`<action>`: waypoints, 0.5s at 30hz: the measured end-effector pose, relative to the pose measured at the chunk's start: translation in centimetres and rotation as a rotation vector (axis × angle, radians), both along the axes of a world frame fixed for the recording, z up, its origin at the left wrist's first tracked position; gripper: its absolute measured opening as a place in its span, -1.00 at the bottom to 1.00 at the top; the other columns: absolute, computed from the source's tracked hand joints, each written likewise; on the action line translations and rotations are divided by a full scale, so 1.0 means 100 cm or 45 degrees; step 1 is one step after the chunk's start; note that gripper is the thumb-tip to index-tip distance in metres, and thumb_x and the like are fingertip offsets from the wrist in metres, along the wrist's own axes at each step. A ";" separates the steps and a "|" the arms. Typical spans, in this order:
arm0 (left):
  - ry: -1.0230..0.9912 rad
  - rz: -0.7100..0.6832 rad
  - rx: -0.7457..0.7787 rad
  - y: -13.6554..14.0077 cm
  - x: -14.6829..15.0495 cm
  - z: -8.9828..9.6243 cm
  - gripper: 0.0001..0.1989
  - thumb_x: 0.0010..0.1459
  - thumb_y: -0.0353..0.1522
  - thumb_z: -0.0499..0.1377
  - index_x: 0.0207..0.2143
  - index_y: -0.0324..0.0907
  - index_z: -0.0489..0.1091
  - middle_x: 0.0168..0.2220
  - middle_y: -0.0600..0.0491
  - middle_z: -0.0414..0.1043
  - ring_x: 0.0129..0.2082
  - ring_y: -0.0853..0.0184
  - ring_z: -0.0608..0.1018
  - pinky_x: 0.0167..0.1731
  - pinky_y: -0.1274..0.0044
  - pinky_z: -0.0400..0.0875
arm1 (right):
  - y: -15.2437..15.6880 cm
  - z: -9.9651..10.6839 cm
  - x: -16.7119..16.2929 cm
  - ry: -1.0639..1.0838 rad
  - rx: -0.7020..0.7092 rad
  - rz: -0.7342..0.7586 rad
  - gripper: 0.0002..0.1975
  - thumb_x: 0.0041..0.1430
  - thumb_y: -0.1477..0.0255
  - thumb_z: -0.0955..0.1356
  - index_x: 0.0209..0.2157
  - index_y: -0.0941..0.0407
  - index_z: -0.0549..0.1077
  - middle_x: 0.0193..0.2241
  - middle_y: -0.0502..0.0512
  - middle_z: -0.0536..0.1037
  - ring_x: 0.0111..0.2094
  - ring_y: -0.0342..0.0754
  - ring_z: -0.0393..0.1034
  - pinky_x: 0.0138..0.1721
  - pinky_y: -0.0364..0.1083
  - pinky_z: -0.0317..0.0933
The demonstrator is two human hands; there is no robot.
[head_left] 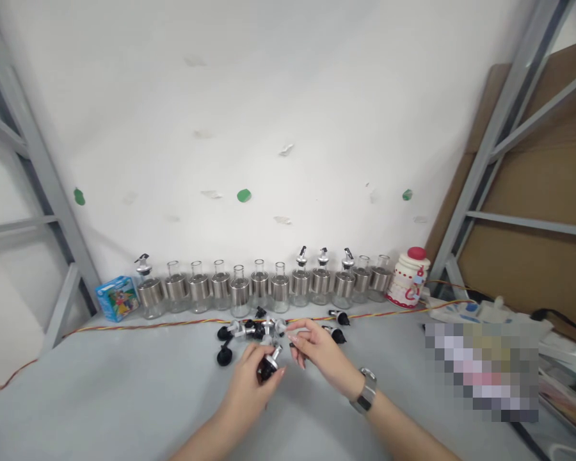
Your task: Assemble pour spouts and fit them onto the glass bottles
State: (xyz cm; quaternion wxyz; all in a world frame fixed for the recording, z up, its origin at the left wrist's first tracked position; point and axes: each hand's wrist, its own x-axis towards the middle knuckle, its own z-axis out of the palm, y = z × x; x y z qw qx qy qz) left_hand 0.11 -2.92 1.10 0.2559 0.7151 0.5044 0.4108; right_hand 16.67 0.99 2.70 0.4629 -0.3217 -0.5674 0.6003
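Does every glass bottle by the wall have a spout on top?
No, the third bottle from the left, for one, has a bare, open neck.

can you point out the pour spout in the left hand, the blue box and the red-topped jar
Pour spout (269, 367), head view, dark lower part.
Blue box (118, 299), head view, printed front.
Red-topped jar (406, 282), head view, pale body.

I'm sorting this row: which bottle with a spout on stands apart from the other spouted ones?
The leftmost bottle, beside the blue box; bottles without spouts separate it from the other three spouted bottles, which stand together.
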 end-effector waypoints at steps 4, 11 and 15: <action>0.048 -0.060 -0.014 -0.002 0.002 0.004 -0.79 -0.03 -0.37 0.12 -0.28 -0.21 0.34 -0.36 0.01 0.28 -0.42 0.34 0.39 -0.43 0.54 0.27 | -0.001 -0.005 -0.004 -0.060 0.051 0.044 -0.61 -0.08 0.17 0.35 -0.34 0.10 0.15 -0.71 -0.17 0.34 -0.76 -0.25 0.15 -0.71 -0.24 0.05; 0.066 -0.108 -0.053 -0.005 0.003 0.006 -0.80 -0.07 -0.39 0.13 -0.31 -0.21 0.34 -0.36 0.01 0.28 -0.40 0.31 0.38 -0.41 0.53 0.26 | -0.007 -0.008 -0.007 -0.125 0.080 0.021 -0.63 -0.05 0.20 0.35 -0.34 0.09 0.11 -0.70 -0.20 0.29 -0.74 -0.27 0.10 -0.71 -0.26 0.03; -0.061 -0.136 -0.079 -0.005 0.003 -0.001 -0.80 -0.08 -0.38 0.15 -0.31 -0.17 0.35 -0.35 0.01 0.30 -0.36 0.29 0.37 -0.35 0.50 0.26 | -0.012 -0.005 -0.008 -0.204 0.108 -0.010 -0.67 -0.04 0.26 0.35 -0.33 0.08 0.13 -0.70 -0.21 0.24 -0.71 -0.26 0.11 -0.70 -0.27 0.02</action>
